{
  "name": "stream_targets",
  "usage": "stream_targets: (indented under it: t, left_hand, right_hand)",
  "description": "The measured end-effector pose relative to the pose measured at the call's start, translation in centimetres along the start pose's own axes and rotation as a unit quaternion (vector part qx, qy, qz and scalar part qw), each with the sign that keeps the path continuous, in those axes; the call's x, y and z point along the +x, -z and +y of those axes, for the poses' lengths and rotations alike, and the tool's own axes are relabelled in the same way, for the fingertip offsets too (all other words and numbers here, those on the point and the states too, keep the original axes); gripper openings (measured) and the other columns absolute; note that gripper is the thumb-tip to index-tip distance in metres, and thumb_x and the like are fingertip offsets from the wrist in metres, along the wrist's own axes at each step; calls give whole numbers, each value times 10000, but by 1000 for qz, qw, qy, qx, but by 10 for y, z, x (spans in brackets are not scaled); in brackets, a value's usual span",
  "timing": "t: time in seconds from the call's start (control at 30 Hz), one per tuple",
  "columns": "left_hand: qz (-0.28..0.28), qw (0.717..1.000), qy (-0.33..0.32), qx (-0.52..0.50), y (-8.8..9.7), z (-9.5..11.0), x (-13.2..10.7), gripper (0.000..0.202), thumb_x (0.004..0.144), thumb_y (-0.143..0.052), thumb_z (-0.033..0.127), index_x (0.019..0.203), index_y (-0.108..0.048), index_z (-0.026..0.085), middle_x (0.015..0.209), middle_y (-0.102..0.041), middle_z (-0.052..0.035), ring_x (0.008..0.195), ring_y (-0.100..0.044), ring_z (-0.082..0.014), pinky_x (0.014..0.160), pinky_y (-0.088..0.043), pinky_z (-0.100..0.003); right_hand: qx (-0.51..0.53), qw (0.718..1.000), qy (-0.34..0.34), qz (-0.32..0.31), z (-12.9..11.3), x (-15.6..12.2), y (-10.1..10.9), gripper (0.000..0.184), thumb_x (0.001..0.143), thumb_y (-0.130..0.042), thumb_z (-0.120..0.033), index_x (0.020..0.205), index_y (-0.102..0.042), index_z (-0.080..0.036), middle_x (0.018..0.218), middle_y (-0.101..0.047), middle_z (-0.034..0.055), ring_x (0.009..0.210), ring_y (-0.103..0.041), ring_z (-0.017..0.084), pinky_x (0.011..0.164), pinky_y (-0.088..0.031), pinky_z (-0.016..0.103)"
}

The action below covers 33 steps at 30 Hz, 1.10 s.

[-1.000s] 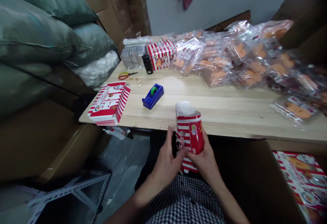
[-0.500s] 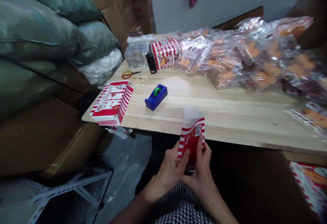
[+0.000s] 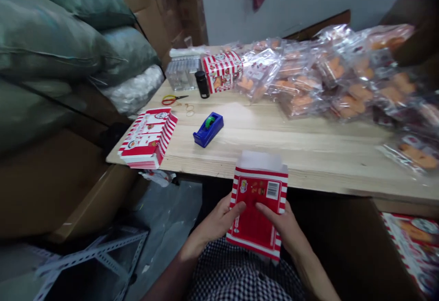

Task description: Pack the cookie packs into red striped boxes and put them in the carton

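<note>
A red-and-white printed carton is held between my two hands at the table's front edge, its barcode side facing up and a white flap pointing away from me. My left hand grips its left edge, the thumb lying on the red panel. On the right edge, my right hand holds it the same way, with the other fingers hidden underneath. Beyond the carton stands a blue tape dispenser with a green core. A stack of flat striped cartons lies at the table's left corner.
Clear bags with orange pieces cover the right and back of the wooden table. Scissors, a black bottle, clear cases and an upright striped box are at the back left. Green sacks rise at left.
The carton has gone from narrow and edge-on to wide and face-up. My hands have moved apart to its two sides.
</note>
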<state>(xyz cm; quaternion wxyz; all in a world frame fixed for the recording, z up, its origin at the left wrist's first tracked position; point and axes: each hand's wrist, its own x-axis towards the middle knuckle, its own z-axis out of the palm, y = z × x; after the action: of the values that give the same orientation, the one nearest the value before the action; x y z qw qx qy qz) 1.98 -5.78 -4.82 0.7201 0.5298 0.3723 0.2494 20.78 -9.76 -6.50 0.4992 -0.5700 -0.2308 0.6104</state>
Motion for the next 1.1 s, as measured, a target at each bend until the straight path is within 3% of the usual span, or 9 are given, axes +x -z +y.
stream_targets:
  t: [0.07,0.17,0.33,0.4,0.5,0.63,0.77,0.93,1.1]
  left_hand:
    - [13,999,-4,52,-1,-7,2,479,980,-470,496,1320,-600,185,1335,-632,-124,1211,-599,-275,1056,-460,-415]
    - [97,990,-39,99,-3,-12,6,481,970,-499,489,1356,-556,208,1350,-623,-110,1258,-568,-262,1108,-410,-400]
    - [196,978,-64,22,-12,-14,12,477,987,-469,484,1364,-524,197,1299,-662,-108,1147,-643,-246,984,-504,-355]
    - [200,977,-69,8,-13,-14,13,462,978,-494,479,1319,-565,175,1268,-678,-117,1130,-651,-252,966,-513,-348]
    - [212,975,-63,-27,-10,-14,14,461,967,-517,486,1294,-580,167,1232,-696,-119,1096,-665,-252,936,-528,-344]
    - [185,977,-42,-97,-4,-15,16,473,950,-551,496,1299,-568,178,1174,-720,-109,1032,-691,-243,900,-545,-348]
    - [162,973,-12,-163,-2,-17,17,533,945,-527,547,1328,-542,177,1102,-742,-113,973,-714,-247,871,-562,-370]
    - [186,977,-26,-105,-2,-19,19,500,948,-555,498,1345,-533,195,1190,-719,-111,1054,-693,-247,933,-541,-372]
    - [194,979,-50,-27,-7,-19,15,409,970,-545,421,1309,-563,194,1285,-675,-99,1142,-654,-241,999,-506,-362]
  right_hand:
    - [-7,1000,15,12,5,4,0,464,632,-902,-411,990,-723,-176,994,-795,113,909,-756,337,842,-609,477]
    - [-28,999,37,1,14,8,-2,479,632,-904,-391,1014,-713,-173,1017,-791,111,934,-753,327,863,-604,473]
    - [-47,996,75,-21,21,8,-10,514,630,-911,-351,1057,-689,-170,1050,-782,104,950,-747,294,893,-593,440]
    - [-17,998,58,-30,18,5,-7,525,644,-904,-355,1088,-678,-189,1060,-780,90,965,-744,281,902,-586,428]
    - [47,993,-12,-111,10,-3,5,564,695,-869,-374,1195,-653,-226,1114,-767,80,1009,-734,269,931,-566,438]
    - [89,973,-36,-209,6,-7,20,674,603,-923,-366,1212,-668,-231,1105,-767,70,986,-737,254,934,-553,413]
    - [78,979,-19,-189,13,0,18,600,567,-941,-340,1104,-708,-206,997,-787,56,898,-748,248,863,-573,402]
    - [61,990,-28,-126,24,1,9,372,741,-838,-374,1035,-720,-180,981,-792,68,864,-753,250,870,-572,435]
    - [83,990,-17,-117,10,-5,11,501,779,-810,-407,1225,-644,-252,1143,-760,70,976,-744,254,911,-567,429]
